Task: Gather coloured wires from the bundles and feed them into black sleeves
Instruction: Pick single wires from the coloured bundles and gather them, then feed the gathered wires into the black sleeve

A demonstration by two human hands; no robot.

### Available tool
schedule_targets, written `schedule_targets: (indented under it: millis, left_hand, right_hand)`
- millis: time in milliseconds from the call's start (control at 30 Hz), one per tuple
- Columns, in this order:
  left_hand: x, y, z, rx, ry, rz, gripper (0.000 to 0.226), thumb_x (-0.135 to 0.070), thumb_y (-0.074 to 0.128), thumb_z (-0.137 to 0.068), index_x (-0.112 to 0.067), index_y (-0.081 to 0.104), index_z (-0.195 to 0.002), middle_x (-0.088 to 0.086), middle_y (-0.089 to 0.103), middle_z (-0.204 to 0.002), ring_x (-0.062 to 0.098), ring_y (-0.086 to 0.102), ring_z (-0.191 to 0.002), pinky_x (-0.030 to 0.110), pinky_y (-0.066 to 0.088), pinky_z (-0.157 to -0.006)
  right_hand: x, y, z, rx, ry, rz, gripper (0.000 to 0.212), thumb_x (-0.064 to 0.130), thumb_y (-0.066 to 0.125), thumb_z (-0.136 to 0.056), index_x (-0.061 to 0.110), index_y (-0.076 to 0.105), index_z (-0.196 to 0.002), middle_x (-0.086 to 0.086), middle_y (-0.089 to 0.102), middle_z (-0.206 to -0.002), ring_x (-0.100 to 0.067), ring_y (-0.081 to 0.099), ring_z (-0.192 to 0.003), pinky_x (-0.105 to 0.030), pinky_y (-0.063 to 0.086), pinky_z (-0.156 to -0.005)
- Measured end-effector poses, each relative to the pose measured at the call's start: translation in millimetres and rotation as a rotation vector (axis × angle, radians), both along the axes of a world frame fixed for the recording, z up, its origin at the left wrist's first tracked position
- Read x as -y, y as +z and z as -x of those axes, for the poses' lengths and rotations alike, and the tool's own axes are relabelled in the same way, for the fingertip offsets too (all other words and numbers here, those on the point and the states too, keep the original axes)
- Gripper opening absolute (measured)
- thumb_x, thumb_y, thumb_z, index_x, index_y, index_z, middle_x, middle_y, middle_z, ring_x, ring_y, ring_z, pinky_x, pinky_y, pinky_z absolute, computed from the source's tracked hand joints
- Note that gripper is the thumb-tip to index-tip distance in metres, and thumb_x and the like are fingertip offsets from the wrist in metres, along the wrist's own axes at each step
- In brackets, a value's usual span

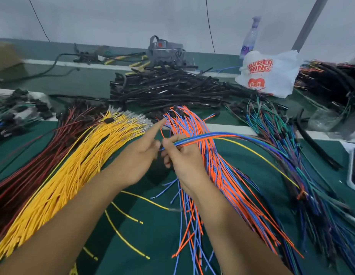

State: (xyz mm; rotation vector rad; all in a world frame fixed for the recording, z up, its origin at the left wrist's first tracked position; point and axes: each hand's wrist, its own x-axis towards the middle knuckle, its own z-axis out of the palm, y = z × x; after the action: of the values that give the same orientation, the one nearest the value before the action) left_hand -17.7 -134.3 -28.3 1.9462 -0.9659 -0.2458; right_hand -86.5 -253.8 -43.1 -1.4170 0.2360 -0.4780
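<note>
The right hand (182, 157) pinched a few wires (222, 135) over the orange-blue bundle (218, 175); the left hand (141, 155) held their ends, forefinger pointing.

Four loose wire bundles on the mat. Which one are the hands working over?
The orange-and-blue bundle, third from the left. The right hand pinches gathered wires directly above it; the dark red, yellow and green-blue bundles lie off to the sides.

A white plastic bag (270, 73) with red print is sitting near the far right of the green surface (152, 225). A clear bottle (250, 36) is standing just behind it. A cardboard box (6, 56) is lying at the far left corner.
</note>
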Motion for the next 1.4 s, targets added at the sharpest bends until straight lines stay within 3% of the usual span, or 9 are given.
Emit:
schedule_targets:
  millis: [167, 300, 400, 633, 733, 833, 1033, 1200, 1400]
  left_hand:
    - [25, 12, -62, 0.067, 0.322, 0.101, 0.031, -0.030, 0.037, -0.102, -0.032, 0.054, -0.127, -0.009, 0.068, -0.090, 0.008, 0.060, -0.081, 0.025, 0.043, -0.070]
    - [49, 18, -119, 0.252, 0.393, -0.212, 0.046, 0.000, 0.036, -0.094, -0.016, 0.056, -0.132, 0.013, 0.059, -0.130, 0.031, 0.058, -0.110, 0.032, 0.044, -0.085]
    - [59, 14, -152, 0.234, 0.357, -0.495, 0.048, 0.000, 0.038, -0.094, -0.015, 0.049, -0.138, 0.017, 0.049, -0.141, 0.035, 0.051, -0.121, 0.038, 0.044, -0.097]
    - [77, 11, -168, 0.255, 0.343, -0.684, 0.025, -0.015, 0.050, -0.096, -0.019, 0.069, -0.111, 0.012, 0.063, -0.122, 0.036, 0.054, -0.113, 0.052, 0.039, -0.102]
    - [75, 25, -166, 0.322, 0.221, -0.791, 0.015, -0.019, 0.060, -0.088, -0.020, 0.069, -0.075, 0.007, 0.066, -0.085, 0.032, 0.059, -0.087, 0.050, 0.048, -0.090]
    - [77, 35, -156, 0.422, 0.245, -0.806, 0.007, -0.018, 0.066, -0.081, -0.016, 0.073, -0.083, 0.005, 0.062, -0.075, 0.030, 0.058, -0.077, 0.037, 0.053, -0.074]
    - [60, 44, -128, 0.415, 0.500, -0.355, 0.019, -0.018, 0.064, -0.088, -0.006, 0.073, -0.100, 0.015, 0.070, -0.094, 0.034, 0.064, -0.090, 0.041, 0.053, -0.082]
    - [31, 37, -62, -0.604, 0.563, 0.618, 0.012, -0.009, 0.063, -0.090, -0.011, 0.063, -0.078, -0.006, 0.064, -0.062, 0.003, 0.060, -0.051, 0.017, 0.049, -0.053]
    - [20, 0, 2, -1.045, 0.436, 0.912, 0.016, -0.005, 0.055, -0.092, -0.017, 0.058, -0.081, -0.008, 0.066, -0.058, 0.001, 0.063, -0.053, 0.013, 0.050, -0.053]
  right_hand:
    - [0, -3, -3, -0.009, -0.056, -0.025, 0.022, 0.009, 0.054, -0.096, 0.015, 0.055, -0.075, 0.005, 0.058, -0.052, -0.004, 0.047, -0.043, -0.018, 0.040, -0.044]
    - [-1, -3, -4, -0.052, -0.040, 0.008, 0.021, 0.012, 0.054, -0.096, 0.016, 0.053, -0.076, 0.005, 0.057, -0.053, -0.005, 0.048, -0.044, -0.018, 0.040, -0.045]
    - [-1, -2, -3, -0.064, -0.028, -0.006, 0.022, 0.012, 0.055, -0.096, 0.016, 0.053, -0.075, 0.005, 0.056, -0.053, -0.005, 0.047, -0.044, -0.019, 0.040, -0.045]
    - [-2, 0, -2, -0.092, -0.009, 0.006, 0.024, 0.014, 0.055, -0.096, 0.019, 0.052, -0.073, 0.007, 0.056, -0.053, -0.005, 0.048, -0.045, -0.018, 0.040, -0.047]
    - [-2, 1, -2, -0.097, 0.004, 0.001, 0.023, 0.015, 0.056, -0.096, 0.019, 0.052, -0.074, 0.008, 0.057, -0.053, -0.004, 0.049, -0.046, -0.017, 0.041, -0.047]
    - [-3, 1, -1, -0.091, 0.022, 0.002, 0.020, 0.014, 0.059, -0.094, 0.018, 0.054, -0.076, 0.008, 0.060, -0.055, -0.004, 0.052, -0.047, -0.017, 0.043, -0.048]
    - [-3, 1, 1, -0.056, 0.037, -0.117, 0.015, 0.004, 0.066, -0.087, 0.010, 0.062, -0.075, 0.001, 0.064, -0.057, -0.010, 0.059, -0.049, -0.020, 0.048, -0.048]
    - [-2, 3, 2, 0.047, -0.050, -0.179, 0.018, -0.002, 0.063, -0.088, 0.007, 0.062, -0.073, -0.001, 0.063, -0.054, -0.009, 0.058, -0.046, -0.019, 0.047, -0.046]
    - [-4, 3, 5, 0.087, -0.055, -0.239, 0.020, 0.001, 0.057, -0.093, 0.010, 0.060, -0.076, 0.001, 0.063, -0.055, -0.009, 0.058, -0.049, -0.019, 0.050, -0.051]
